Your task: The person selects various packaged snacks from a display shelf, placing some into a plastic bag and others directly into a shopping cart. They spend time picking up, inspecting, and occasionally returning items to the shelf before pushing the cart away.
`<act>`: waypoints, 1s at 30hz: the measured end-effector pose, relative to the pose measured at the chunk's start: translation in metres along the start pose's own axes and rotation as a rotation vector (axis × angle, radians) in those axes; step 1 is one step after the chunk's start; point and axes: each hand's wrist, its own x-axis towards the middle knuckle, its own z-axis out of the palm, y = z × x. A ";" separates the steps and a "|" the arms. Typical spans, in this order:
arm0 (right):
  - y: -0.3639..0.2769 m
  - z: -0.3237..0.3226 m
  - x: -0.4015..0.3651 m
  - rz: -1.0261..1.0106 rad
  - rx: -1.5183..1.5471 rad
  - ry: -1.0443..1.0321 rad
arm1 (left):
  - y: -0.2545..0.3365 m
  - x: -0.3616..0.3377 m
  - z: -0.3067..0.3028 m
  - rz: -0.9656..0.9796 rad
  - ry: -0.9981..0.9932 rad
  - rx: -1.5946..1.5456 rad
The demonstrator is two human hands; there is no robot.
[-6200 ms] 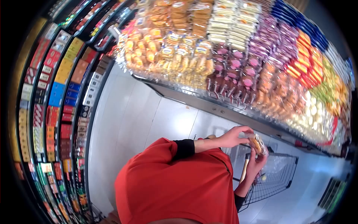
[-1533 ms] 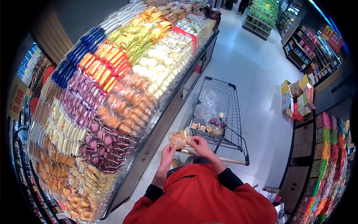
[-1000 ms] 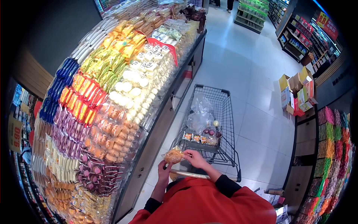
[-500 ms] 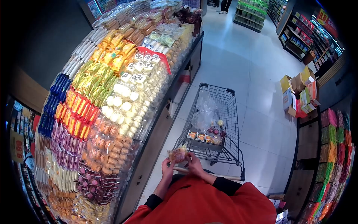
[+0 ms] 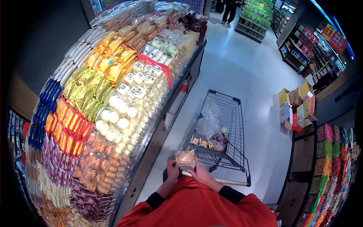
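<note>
Both my hands hold a small clear-wrapped pastry (image 5: 185, 157) in front of my red top, just above the cart's handle. The fingers of my left hand (image 5: 173, 169) are closed on its lower left edge. My right hand (image 5: 200, 173) pinches its right side with the thumb and fingers. Beyond it stands a wire shopping cart (image 5: 239, 130). Inside the cart lie a crumpled clear plastic bag (image 5: 210, 117), several small packaged cakes (image 5: 204, 143) and some dark purple wrapped items (image 5: 219, 139).
A long display (image 5: 113, 109) heaped with wrapped snacks in coloured rows runs along my left. To the right, opened cardboard boxes (image 5: 298, 108) sit on a cabinet, near colourful packets (image 5: 329, 162). A person (image 5: 229, 13) stands far ahead beside a green shelf (image 5: 255, 17).
The wrapped pastry has been turned so that its flatter face shows more. My hands have moved slightly right and down. The view has shifted, and more of the distant person shows.
</note>
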 end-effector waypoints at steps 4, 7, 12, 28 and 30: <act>-0.001 -0.024 0.022 -0.036 -0.245 -0.103 | 0.012 0.055 0.010 0.071 -0.055 -0.110; 0.000 -0.047 0.042 -0.213 -0.384 -0.246 | 0.044 0.073 0.016 0.030 -0.061 -0.167; 0.014 -0.077 0.083 -0.283 -0.284 -0.165 | 0.110 0.103 0.033 0.019 -0.069 -0.168; 0.060 -0.209 0.181 -0.393 -0.152 -0.271 | 0.259 0.224 0.205 0.183 -0.309 -0.278; 0.066 -0.220 0.188 -0.379 -0.165 -0.288 | 0.265 0.228 0.216 0.196 -0.327 -0.301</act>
